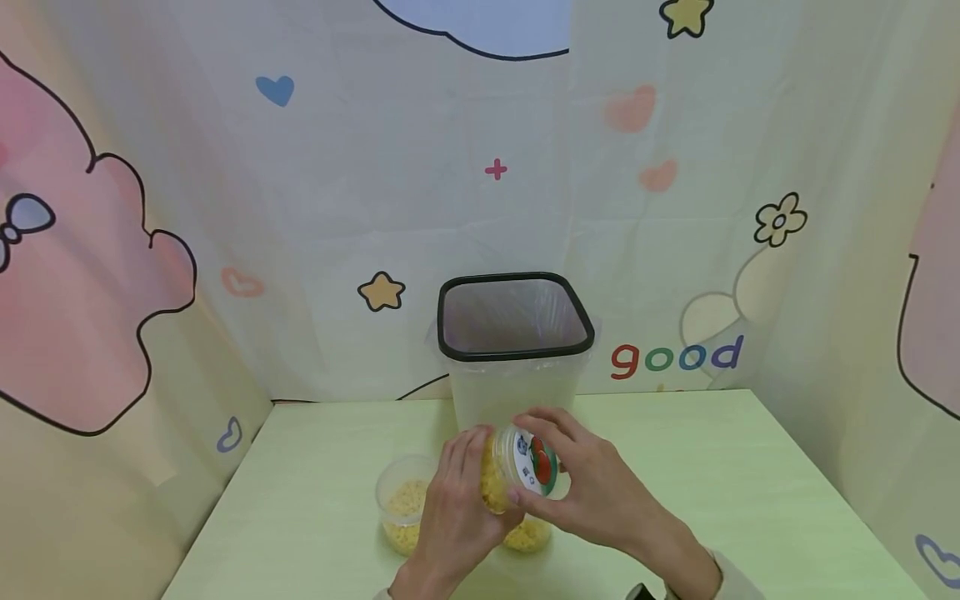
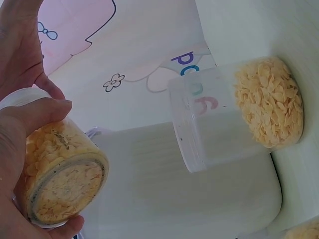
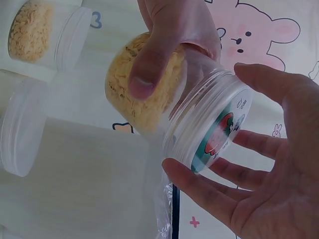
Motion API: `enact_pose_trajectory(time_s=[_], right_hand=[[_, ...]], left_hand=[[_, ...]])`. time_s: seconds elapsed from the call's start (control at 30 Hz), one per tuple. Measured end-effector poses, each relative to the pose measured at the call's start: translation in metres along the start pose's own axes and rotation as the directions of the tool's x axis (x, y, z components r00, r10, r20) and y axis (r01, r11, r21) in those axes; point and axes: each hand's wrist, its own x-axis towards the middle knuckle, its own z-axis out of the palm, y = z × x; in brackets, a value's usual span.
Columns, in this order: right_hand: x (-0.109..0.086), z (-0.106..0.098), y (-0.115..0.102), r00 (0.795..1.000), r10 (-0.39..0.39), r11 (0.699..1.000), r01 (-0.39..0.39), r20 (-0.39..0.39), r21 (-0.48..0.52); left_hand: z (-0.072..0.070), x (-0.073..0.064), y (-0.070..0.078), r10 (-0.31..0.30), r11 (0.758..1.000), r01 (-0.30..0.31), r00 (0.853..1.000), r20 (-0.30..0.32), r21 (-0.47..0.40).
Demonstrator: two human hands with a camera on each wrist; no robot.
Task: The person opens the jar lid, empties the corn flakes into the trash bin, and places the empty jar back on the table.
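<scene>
A clear plastic jar [image 1: 492, 479] of pale yellow flakes is held up tilted, its base turned toward the left. My left hand [image 1: 459, 492] grips the jar round its body, the thumb along its side in the right wrist view. The lid [image 3: 214, 132] carries a white and green label with a red fruit picture. My right hand [image 1: 592, 483] pinches this lid at its rim between thumb and fingers, the palm apart from the label. Below the hands stand a second jar [image 1: 401, 500] of flakes and a third jar [image 1: 527, 536], partly hidden.
Behind the jars stands a pale bin [image 1: 510, 387] with a black rim and a clear plastic liner. The light green table [image 1: 697, 492] stretches to both sides. A patterned cloth [image 1: 360, 167] with cartoon prints hangs at the back and sides.
</scene>
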Motion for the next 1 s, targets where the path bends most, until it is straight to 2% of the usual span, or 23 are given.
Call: enact_pose_trajectory(time_s=[0.13,0.4,0.83,1.0], right_hand=[[0.000,-0.003,0.002,0.999,-0.034,0.999,0.034,0.002,-0.011],[-0.003,-0.012,0.008,0.999,-0.036,0.998,0.035,-0.025,-0.046],[-0.020,-0.022,0.032,0.997,0.073,0.984,-0.076,-0.022,-0.160],[-0.029,-0.023,0.047,0.995,0.093,0.972,-0.097,-0.030,-0.214]], left_hand=[[0.000,0.000,-0.001,-0.011,1.000,0.011,1.000,-0.003,-0.015],[0.000,0.002,-0.003,-0.031,0.999,0.030,0.999,-0.025,-0.032],[-0.003,0.001,-0.006,-0.058,0.998,0.057,0.998,-0.036,-0.036],[-0.004,0.001,-0.011,-0.055,0.998,0.052,0.996,-0.069,-0.046]])
